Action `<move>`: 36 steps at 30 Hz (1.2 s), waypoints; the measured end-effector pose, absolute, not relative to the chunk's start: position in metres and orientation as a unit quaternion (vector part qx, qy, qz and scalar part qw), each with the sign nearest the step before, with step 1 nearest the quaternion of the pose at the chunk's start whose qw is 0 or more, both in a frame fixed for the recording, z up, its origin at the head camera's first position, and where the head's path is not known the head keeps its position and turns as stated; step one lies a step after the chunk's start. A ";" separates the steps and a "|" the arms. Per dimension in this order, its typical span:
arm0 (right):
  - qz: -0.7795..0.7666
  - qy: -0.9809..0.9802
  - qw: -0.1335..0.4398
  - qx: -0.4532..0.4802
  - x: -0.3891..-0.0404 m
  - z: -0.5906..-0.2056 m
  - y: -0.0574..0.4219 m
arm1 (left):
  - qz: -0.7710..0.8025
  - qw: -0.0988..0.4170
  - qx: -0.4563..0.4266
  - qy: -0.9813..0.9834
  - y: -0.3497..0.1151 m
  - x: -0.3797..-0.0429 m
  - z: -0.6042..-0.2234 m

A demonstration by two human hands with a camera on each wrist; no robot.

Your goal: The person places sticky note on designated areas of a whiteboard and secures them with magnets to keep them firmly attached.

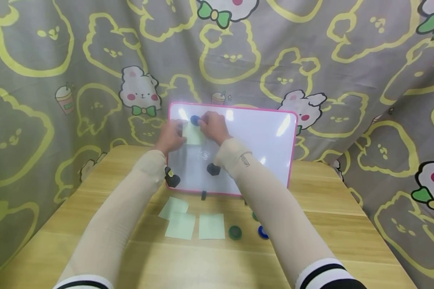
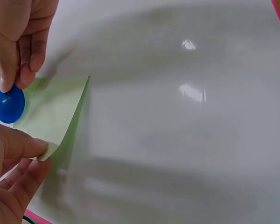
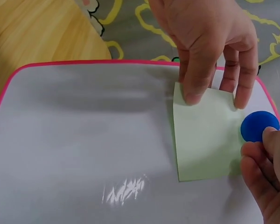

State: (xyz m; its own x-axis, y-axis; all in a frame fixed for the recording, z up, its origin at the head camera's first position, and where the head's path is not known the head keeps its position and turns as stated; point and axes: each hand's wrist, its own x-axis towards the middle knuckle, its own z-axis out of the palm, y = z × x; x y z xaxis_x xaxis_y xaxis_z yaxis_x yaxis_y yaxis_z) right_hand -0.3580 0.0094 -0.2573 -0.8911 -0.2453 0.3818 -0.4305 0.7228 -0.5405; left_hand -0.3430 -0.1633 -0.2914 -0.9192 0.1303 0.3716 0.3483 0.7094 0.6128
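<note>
While the left hand (image 1: 170, 135) is pinching the squarish green note (image 1: 193, 135) at the upper left of the whiteboard (image 1: 262, 138), the right hand (image 1: 215, 127) is holding the blue magnet (image 1: 194, 120) in a close pinch near the board's top; the note is facing outward, sides running upright.

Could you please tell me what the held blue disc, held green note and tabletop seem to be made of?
Held blue disc: probably plastic, given its glossy highlights.
Held green note: matte paper, thin and bending along one edge.
Tabletop: slightly shiny wood or laminate, judging by its grain.
</note>
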 end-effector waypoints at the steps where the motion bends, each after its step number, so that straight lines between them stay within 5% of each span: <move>1: 0.324 -0.917 0.141 0.183 -0.359 -0.258 0.009 | -0.354 0.154 -0.132 -0.913 -0.164 -0.343 -0.291; 36: 0.301 -0.925 0.195 0.128 -0.361 -0.276 0.006 | -0.342 0.161 -0.151 -0.913 -0.165 -0.341 -0.290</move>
